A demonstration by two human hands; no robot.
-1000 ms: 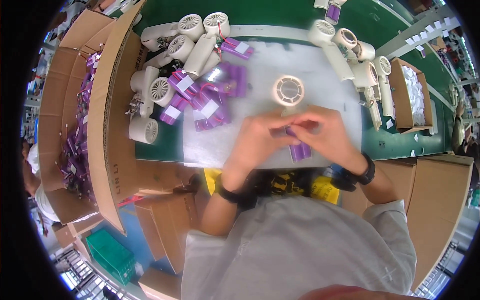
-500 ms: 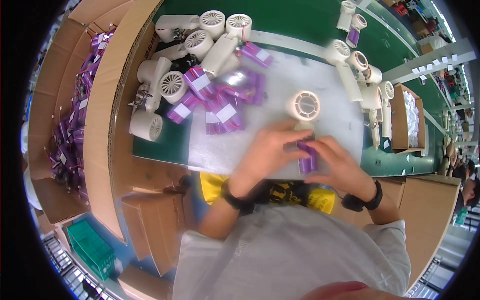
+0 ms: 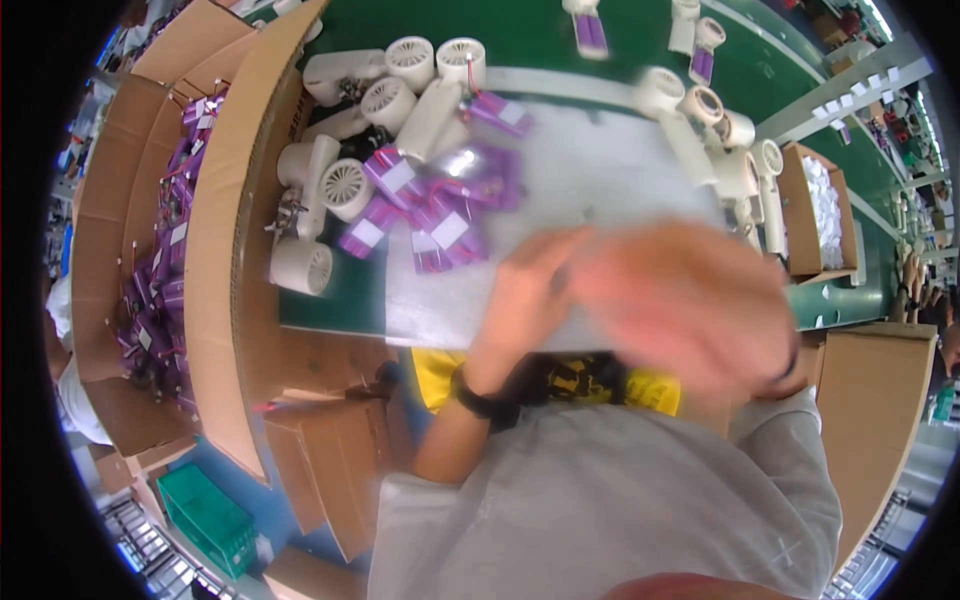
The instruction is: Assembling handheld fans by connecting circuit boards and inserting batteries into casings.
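My left hand (image 3: 530, 285) is over the front of the grey-white work mat (image 3: 570, 150), with a dark band on its wrist. Its fingertips disappear behind my right hand (image 3: 690, 310), so what they hold, if anything, is hidden. The right hand is raised, large and smeared by motion; its fingers cannot be made out. Left of the hands lies a pile of purple battery packs (image 3: 445, 225) with white labels and red wires. A white handheld fan (image 3: 590, 30) with purple cells showing in its handle lies at the far edge of view.
White fan bodies (image 3: 385, 100) crowd the mat's left side. More fans (image 3: 700, 130) lie to the right, before a carton of white pieces (image 3: 820, 220). A tall cardboard box (image 3: 240, 250) holding many battery packs stands at left. A green crate (image 3: 207, 520) sits below.
The fan with purple cells between my hands no longer shows there; one now lies at the far edge. My right hand has risen and blurred across the left fingertips. The view has shifted slightly.
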